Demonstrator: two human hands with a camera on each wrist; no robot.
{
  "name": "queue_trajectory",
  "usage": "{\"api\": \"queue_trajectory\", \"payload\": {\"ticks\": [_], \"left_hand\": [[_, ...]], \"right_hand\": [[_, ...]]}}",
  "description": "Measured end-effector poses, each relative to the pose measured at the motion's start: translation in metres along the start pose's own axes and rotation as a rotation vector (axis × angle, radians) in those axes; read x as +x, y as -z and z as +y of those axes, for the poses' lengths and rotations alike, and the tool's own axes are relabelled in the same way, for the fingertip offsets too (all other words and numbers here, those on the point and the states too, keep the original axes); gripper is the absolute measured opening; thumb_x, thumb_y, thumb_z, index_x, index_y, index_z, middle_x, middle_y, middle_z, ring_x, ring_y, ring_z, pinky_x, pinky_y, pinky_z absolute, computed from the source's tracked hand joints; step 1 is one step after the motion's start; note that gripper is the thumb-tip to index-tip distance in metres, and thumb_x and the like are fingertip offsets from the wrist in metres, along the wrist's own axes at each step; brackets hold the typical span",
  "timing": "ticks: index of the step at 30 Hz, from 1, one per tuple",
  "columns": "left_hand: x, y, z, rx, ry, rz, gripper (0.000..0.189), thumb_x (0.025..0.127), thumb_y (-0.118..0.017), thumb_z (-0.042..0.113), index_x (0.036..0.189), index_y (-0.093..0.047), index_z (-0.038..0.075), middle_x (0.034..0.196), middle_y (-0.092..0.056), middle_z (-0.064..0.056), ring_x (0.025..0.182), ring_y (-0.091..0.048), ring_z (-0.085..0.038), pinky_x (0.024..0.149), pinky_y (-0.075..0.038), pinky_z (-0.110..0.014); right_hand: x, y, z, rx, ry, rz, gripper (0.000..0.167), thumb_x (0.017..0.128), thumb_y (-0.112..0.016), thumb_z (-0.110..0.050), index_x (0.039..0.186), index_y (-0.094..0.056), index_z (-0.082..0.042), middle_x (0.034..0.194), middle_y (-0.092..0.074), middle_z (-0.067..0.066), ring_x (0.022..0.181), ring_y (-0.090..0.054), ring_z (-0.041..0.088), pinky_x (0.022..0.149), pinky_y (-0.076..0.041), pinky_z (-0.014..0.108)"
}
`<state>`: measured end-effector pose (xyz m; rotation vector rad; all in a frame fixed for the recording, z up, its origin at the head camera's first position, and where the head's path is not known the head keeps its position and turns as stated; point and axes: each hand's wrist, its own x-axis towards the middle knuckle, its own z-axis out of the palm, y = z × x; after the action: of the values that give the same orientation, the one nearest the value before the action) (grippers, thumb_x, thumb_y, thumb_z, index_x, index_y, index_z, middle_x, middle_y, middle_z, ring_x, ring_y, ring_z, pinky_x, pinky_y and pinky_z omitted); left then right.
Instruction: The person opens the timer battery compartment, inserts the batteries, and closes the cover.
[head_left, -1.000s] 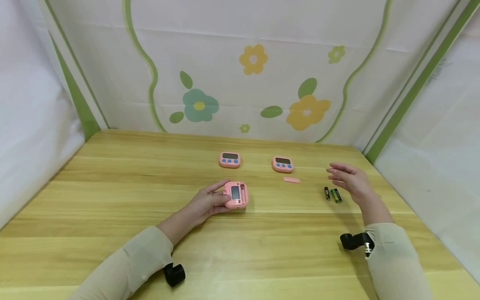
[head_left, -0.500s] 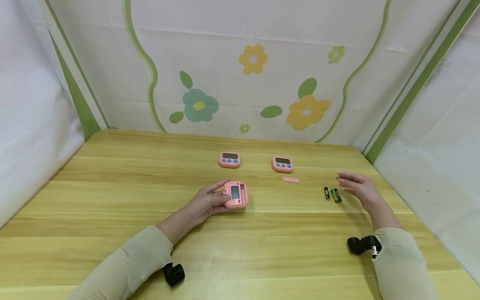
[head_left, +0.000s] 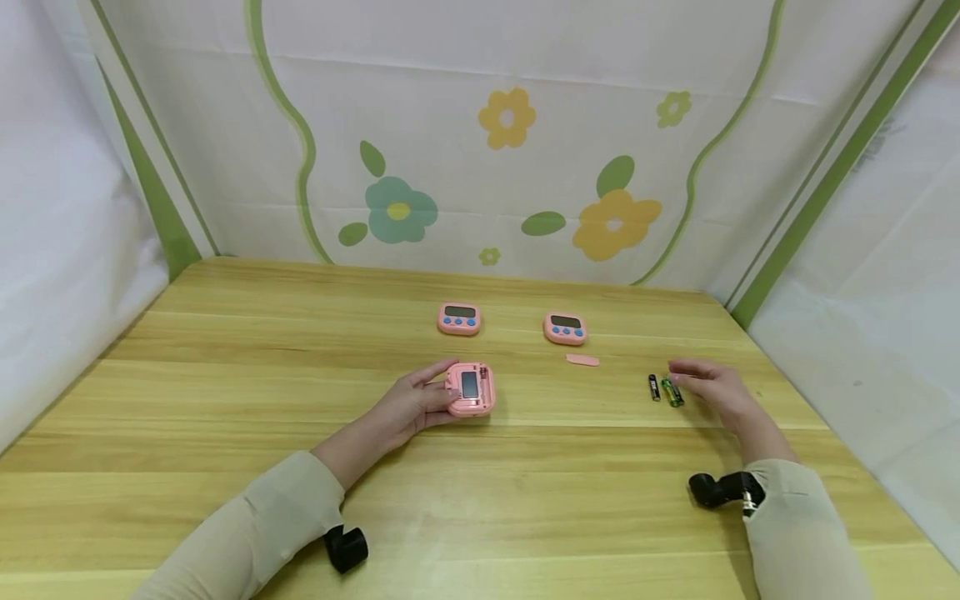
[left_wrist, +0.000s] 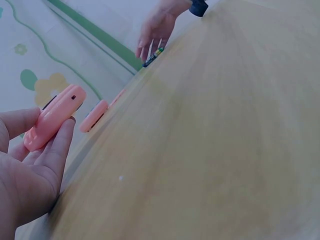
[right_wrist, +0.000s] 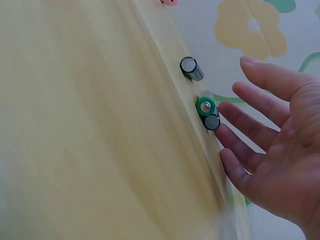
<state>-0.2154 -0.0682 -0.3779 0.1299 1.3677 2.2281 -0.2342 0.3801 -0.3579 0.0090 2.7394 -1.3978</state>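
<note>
My left hand pinches a pink digital timer between thumb and fingers. Its back faces up, with a grey rectangle in the middle and a bare battery slot along the right side. The left wrist view shows the edge of that timer raised off the table. On the right, my right hand hovers with loosely spread fingers, fingertips right at a green battery. The right wrist view shows a dark battery against the green one, and another battery lying apart.
Two more pink timers, one left and one right, lie face up toward the back of the wooden table. A slim pink cover sits in front of the right one. Behind them hangs a flowered cloth.
My right hand has shifted right, then lowered so its fingertips meet the pair of batteries. My left hand still holds the timer in the same place.
</note>
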Motion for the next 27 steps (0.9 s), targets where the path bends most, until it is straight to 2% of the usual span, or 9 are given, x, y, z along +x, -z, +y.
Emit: {"api": "queue_trajectory", "payload": {"ticks": [3,9,17,20,23,25,27], "left_hand": [[0.0,0.0,0.0,-0.002,0.0,-0.002,0.061,0.082,-0.051,-0.005,0.136,-0.027,0.011,0.127,-0.037,-0.022,0.089,-0.056,-0.025,0.08,-0.045,-0.039],[-0.001,-0.001,0.0,0.008,-0.003,-0.004,0.061,0.083,-0.051,-0.005,0.136,-0.026,0.01,0.126,-0.037,-0.023,0.089,-0.056,-0.023,0.08,-0.045,-0.038],[-0.002,0.001,0.0,0.017,-0.006,-0.002,0.061,0.082,-0.052,-0.004,0.136,-0.027,0.011,0.124,-0.039,-0.023,0.09,-0.056,-0.024,0.08,-0.045,-0.038],[-0.002,0.001,0.0,0.019,-0.009,-0.004,0.061,0.083,-0.052,-0.004,0.136,-0.026,0.011,0.124,-0.039,-0.024,0.089,-0.056,-0.024,0.08,-0.045,-0.038],[-0.002,0.001,0.001,0.017,-0.007,-0.004,0.061,0.083,-0.052,-0.004,0.136,-0.026,0.01,0.124,-0.039,-0.024,0.089,-0.056,-0.023,0.08,-0.045,-0.038],[-0.002,0.001,0.001,0.017,-0.007,-0.004,0.061,0.083,-0.051,-0.004,0.136,-0.026,0.01,0.124,-0.039,-0.024,0.089,-0.056,-0.023,0.08,-0.046,-0.037],[-0.002,0.001,0.001,0.015,-0.007,-0.004,0.061,0.083,-0.051,-0.004,0.136,-0.026,0.01,0.124,-0.039,-0.024,0.089,-0.056,-0.023,0.08,-0.045,-0.037]], "right_hand": [[0.003,-0.003,0.003,-0.003,0.002,-0.013,0.06,0.081,-0.059,-0.033,0.124,-0.041,0.006,0.122,-0.043,0.02,0.116,-0.029,0.036,0.097,-0.018,0.051],[0.002,-0.005,0.01,0.041,-0.001,-0.013,0.063,0.08,-0.06,-0.032,0.124,-0.039,0.007,0.12,-0.048,0.011,0.117,-0.025,0.036,0.098,-0.015,0.051],[0.0,-0.008,0.013,0.039,-0.004,0.019,0.06,0.082,-0.058,-0.032,0.123,-0.04,0.009,0.126,-0.035,0.027,0.117,-0.025,0.038,0.097,-0.019,0.049],[0.0,-0.008,0.014,0.054,-0.02,0.026,0.061,0.082,-0.058,-0.033,0.123,-0.04,0.008,0.126,-0.036,0.024,0.118,-0.024,0.037,0.098,-0.019,0.049],[0.001,-0.008,0.014,0.062,-0.022,0.023,0.061,0.081,-0.059,-0.033,0.123,-0.04,0.008,0.121,-0.045,0.013,0.117,-0.027,0.033,0.098,-0.019,0.047],[0.002,-0.009,0.013,0.061,-0.013,0.016,0.062,0.08,-0.061,-0.032,0.123,-0.041,0.007,0.117,-0.049,0.008,0.113,-0.035,0.025,0.098,-0.021,0.045],[0.002,-0.009,0.011,0.048,0.009,0.001,0.061,0.08,-0.061,-0.03,0.123,-0.04,0.008,0.116,-0.05,0.009,0.105,-0.04,0.016,0.096,-0.024,0.044]]}}
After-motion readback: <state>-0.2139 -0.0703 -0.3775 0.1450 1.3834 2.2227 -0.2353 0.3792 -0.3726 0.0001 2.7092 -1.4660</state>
